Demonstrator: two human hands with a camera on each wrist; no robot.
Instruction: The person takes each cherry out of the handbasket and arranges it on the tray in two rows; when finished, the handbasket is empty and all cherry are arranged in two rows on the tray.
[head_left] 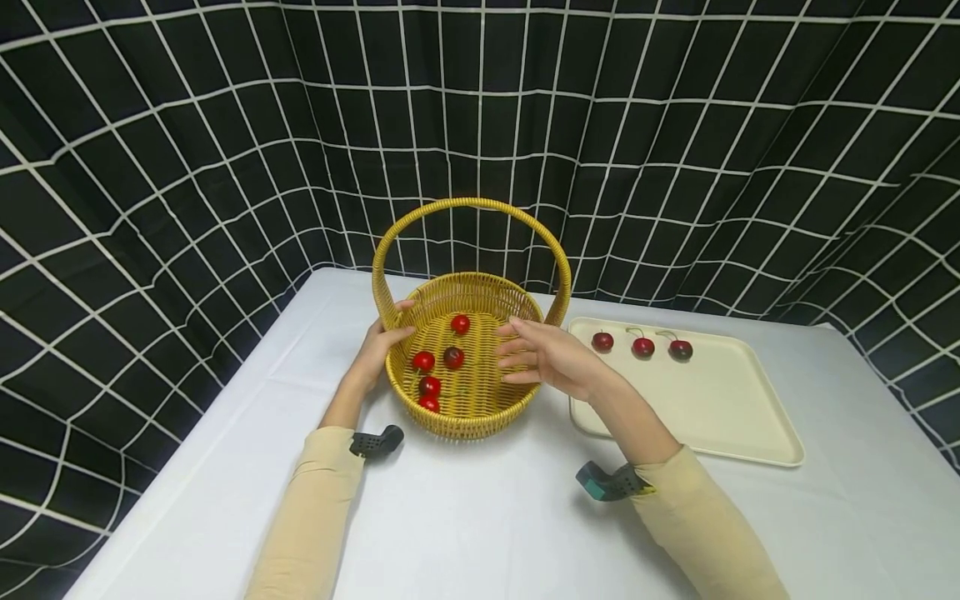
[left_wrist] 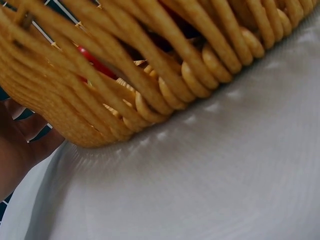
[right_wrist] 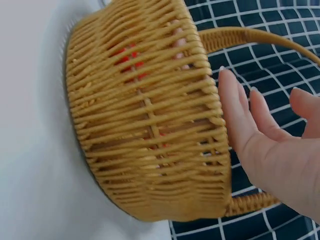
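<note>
A yellow wicker basket (head_left: pixel 480 392) with a tall arched handle (head_left: pixel 471 202) stands on the white table. Several red cherries (head_left: pixel 453 358) lie inside, mostly toward its left half. My left hand (head_left: pixel 375 350) holds the basket's left rim near the foot of the handle, thumb reaching over the edge. In the left wrist view part of that hand (left_wrist: pixel 20 145) shows at the basket wall (left_wrist: pixel 165 60). Over the right side of the basket hovers my right hand (head_left: pixel 558 358), fingers extended and nothing in them. The right wrist view has this hand (right_wrist: pixel 280 145) beside the rim, under the handle's arch.
To the right of the basket lies a cream rectangular tray (head_left: pixel 720 400). Three dark red cherries (head_left: pixel 642 347) sit in a row along its far side, with stems showing on two. A black curtain with a white grid (head_left: pixel 480 125) hangs behind the white tablecloth (head_left: pixel 465 517).
</note>
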